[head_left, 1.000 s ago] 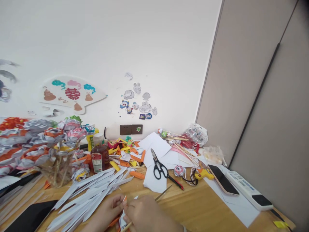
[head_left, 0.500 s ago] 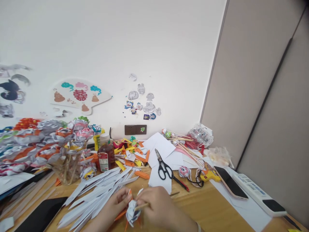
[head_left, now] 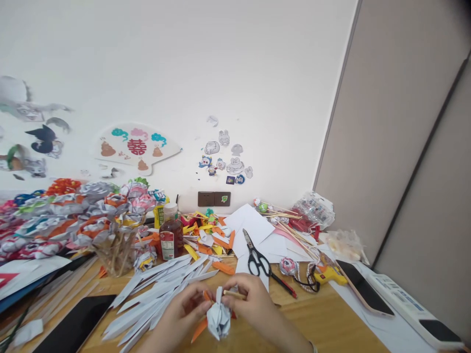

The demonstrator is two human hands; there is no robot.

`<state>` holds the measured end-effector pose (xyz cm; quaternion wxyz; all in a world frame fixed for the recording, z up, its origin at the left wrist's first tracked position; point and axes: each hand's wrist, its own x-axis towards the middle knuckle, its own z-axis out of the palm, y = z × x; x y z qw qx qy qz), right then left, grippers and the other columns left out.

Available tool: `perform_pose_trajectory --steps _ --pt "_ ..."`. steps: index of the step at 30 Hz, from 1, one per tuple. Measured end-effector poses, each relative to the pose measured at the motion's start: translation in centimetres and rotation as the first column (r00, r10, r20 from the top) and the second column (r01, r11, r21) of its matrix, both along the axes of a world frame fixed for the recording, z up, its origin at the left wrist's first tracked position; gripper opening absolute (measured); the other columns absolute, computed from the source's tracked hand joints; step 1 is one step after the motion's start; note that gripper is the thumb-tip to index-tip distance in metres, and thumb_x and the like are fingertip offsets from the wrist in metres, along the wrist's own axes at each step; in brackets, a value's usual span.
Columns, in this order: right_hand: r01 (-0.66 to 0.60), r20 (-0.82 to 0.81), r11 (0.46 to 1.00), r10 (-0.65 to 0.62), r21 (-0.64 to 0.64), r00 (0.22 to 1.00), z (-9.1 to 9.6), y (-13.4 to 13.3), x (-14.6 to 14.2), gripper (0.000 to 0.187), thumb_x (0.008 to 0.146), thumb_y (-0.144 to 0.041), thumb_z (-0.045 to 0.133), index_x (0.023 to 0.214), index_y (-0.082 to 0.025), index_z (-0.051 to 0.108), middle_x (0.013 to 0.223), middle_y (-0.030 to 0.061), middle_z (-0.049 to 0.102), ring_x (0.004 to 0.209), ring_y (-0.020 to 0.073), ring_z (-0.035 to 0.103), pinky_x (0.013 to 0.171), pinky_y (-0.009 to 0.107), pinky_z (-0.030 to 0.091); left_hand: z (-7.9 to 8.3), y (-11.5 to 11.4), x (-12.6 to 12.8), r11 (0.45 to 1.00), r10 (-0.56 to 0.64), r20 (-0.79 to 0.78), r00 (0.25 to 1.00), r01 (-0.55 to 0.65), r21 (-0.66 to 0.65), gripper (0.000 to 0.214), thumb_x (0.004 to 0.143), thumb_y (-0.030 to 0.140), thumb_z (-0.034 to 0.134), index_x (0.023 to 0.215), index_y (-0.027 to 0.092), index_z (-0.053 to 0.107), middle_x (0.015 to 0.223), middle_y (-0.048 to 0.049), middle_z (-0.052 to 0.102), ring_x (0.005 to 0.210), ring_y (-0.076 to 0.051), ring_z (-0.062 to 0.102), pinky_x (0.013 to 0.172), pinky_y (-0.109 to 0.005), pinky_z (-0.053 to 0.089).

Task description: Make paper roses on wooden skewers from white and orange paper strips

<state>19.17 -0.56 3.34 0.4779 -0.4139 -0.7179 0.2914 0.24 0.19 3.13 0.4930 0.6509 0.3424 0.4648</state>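
A white folded-paper flower (head_left: 219,321) with orange strips (head_left: 199,331) sticking out is held low in the middle, over the wooden table. My left hand (head_left: 187,310) pinches it from the left, thumb and fingers closed at its edge and an orange piece. My right hand (head_left: 252,299) is closed on a thin wooden stick (head_left: 234,295) at the flower's right side. A white strip end (head_left: 219,294) stands up between the hands. My fingers hide where stick and flower meet. Many loose white paper strips (head_left: 162,287) lie just left of my hands.
Scissors (head_left: 257,260) rest on white sheets (head_left: 250,220) behind my hands. Further right are a yellow glue gun (head_left: 331,275) and a phone (head_left: 364,287). A brown bottle (head_left: 171,235), orange and yellow paper pieces (head_left: 206,240), and paper flowers (head_left: 91,228) fill the left; another phone (head_left: 75,323) lies in front.
The view has shifted slightly left. The flower has turned between my hands, and the stick in my right hand now points up-left, further from my palm. Both hands keep their hold.
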Motion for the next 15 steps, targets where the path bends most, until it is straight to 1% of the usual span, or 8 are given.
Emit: perform_pose_trajectory --steps 1,3,4,6,8,10,12,15 --pt "-0.004 0.004 1.000 0.003 0.019 1.000 0.1 -0.1 0.0 0.011 0.073 -0.026 0.070 0.083 -0.020 0.072 0.079 0.0031 0.071 0.072 0.0201 0.065 0.062 0.025 0.047 0.2 -0.3 0.1 0.999 0.016 -0.041 0.999 -0.015 0.037 0.036 0.069 0.054 0.070 0.073 0.019 0.067 0.069 -0.0012 0.066 0.066 -0.019 0.062 0.063 -0.029 0.050" --pt "-0.053 0.019 0.995 0.052 0.085 0.998 0.5 -0.4 0.1 0.011 0.076 -0.028 0.069 0.084 -0.021 0.072 0.080 0.0028 0.072 0.075 0.0195 0.065 0.067 0.025 0.047 0.7 -0.8 0.2 0.992 0.053 -0.125 0.991 -0.039 0.119 0.027 0.075 0.047 0.067 0.075 0.020 0.067 0.073 -0.0027 0.068 0.071 -0.021 0.064 0.068 -0.030 0.051" --pt "-0.081 0.027 0.988 0.078 0.133 0.997 0.7 -0.5 0.1 0.012 0.078 -0.030 0.069 0.085 -0.021 0.072 0.082 0.0028 0.072 0.076 0.0190 0.066 0.070 0.025 0.048 1.0 -1.1 0.3 0.986 0.073 -0.165 0.984 -0.047 0.157 0.022 0.078 0.042 0.064 0.076 0.020 0.068 0.074 -0.0031 0.069 0.073 -0.021 0.065 0.071 -0.031 0.051" --pt "-0.096 0.053 0.964 0.085 0.248 0.995 1.1 -0.7 0.1 0.015 0.081 -0.035 0.067 0.087 -0.022 0.072 0.082 0.0030 0.072 0.075 0.0180 0.066 0.069 0.024 0.048 1.4 -1.5 0.4 0.973 0.115 -0.224 0.968 -0.064 0.222 0.016 0.081 0.034 0.059 0.078 0.022 0.068 0.077 -0.0036 0.071 0.076 -0.021 0.066 0.074 -0.031 0.052" --pt "-0.071 0.083 0.925 0.043 0.372 0.996 1.2 -0.9 0.0 0.019 0.086 -0.037 0.061 0.091 -0.021 0.070 0.081 0.0037 0.072 0.072 0.0171 0.066 0.066 0.023 0.048 1.6 -1.9 0.3 0.954 0.161 -0.248 0.955 -0.085 0.289 0.013 0.083 0.029 0.057 0.082 0.023 0.069 0.080 -0.0038 0.073 0.078 -0.021 0.067 0.075 -0.029 0.053" --pt "-0.047 0.101 0.878 -0.001 0.477 0.995 1.2 -1.0 -0.2 0.022 0.090 -0.037 0.055 0.094 -0.021 0.068 0.080 0.0042 0.072 0.070 0.0164 0.066 0.064 0.023 0.049 1.5 -2.1 0.3 0.926 0.201 -0.241 0.950 -0.104 0.364 0.013 0.083 0.027 0.056 0.085 0.024 0.069 0.083 -0.0039 0.074 0.080 -0.021 0.068 0.075 -0.027 0.054" --pt "-0.041 0.113 0.837 -0.025 0.545 0.993 1.3 -1.2 -0.3 0.022 0.093 -0.036 0.050 0.098 -0.021 0.066 0.080 0.0042 0.072 0.068 0.0157 0.066 0.063 0.023 0.050 1.3 -2.3 0.2 0.887 0.241 -0.228 0.943 -0.119 0.446 0.014 0.083 0.025 0.056 0.090 0.026 0.069 0.089 -0.0042 0.075 0.084 -0.021 0.069 0.077 -0.026 0.055" --pt "-0.017 0.122 0.776 -0.077 0.630 0.990 1.5 -1.5 -0.4 0.020 0.094 -0.033 0.049 0.100 -0.021 0.063 0.081 0.0043 0.072 0.069 0.0164 0.067 0.064 0.024 0.052 1.1 -2.6 0.2 0.818 0.290 -0.217 0.932 -0.124 0.562 0.020 0.083 0.023 0.059 0.100 0.028 0.067 0.099 -0.0049 0.074 0.090 -0.021 0.068 0.081 -0.026 0.055"
